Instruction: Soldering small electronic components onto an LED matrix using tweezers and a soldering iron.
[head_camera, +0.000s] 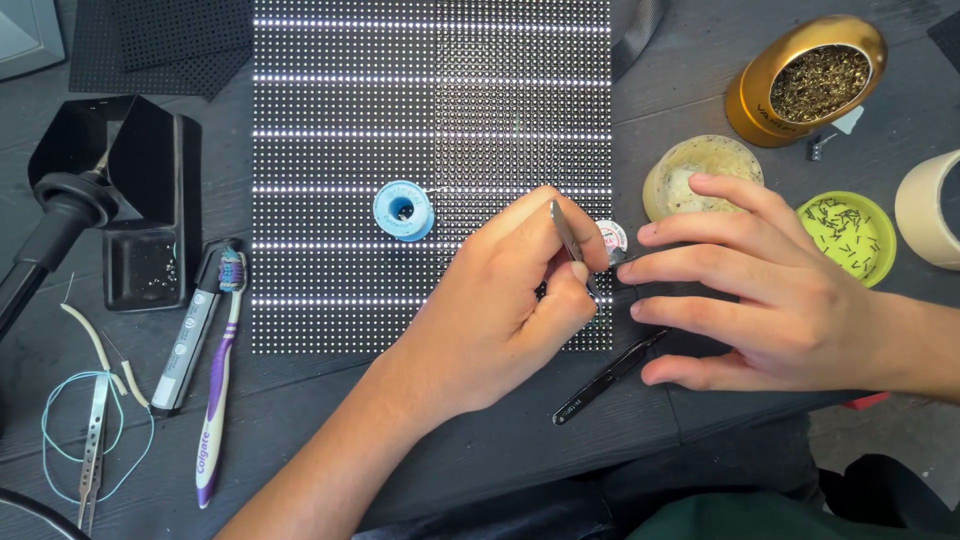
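My left hand (490, 310) reaches in from the lower left and pinches slim metal tweezers (566, 232), their tip pointing down at the right edge of a lit LED dot-matrix panel (340, 150). My right hand (770, 290) lies flat on the dark table just right of the panel. Its fingers are spread and point left, with the fingertips close to the tweezer tip; it holds nothing. A small round white tin (613, 238) sits between the two hands. A second pair of black tweezers (605, 382) lies on the table under my right fingers.
A blue solder spool (403, 210) rests on the panel. To the right are a gold tip-cleaner pot (805, 80), a pale round jar (672, 185), a green lid of small pins (850, 235) and a tape roll (930, 205). On the left lie a toothbrush (220, 370), a marker (185, 350) and a black stand (130, 200).
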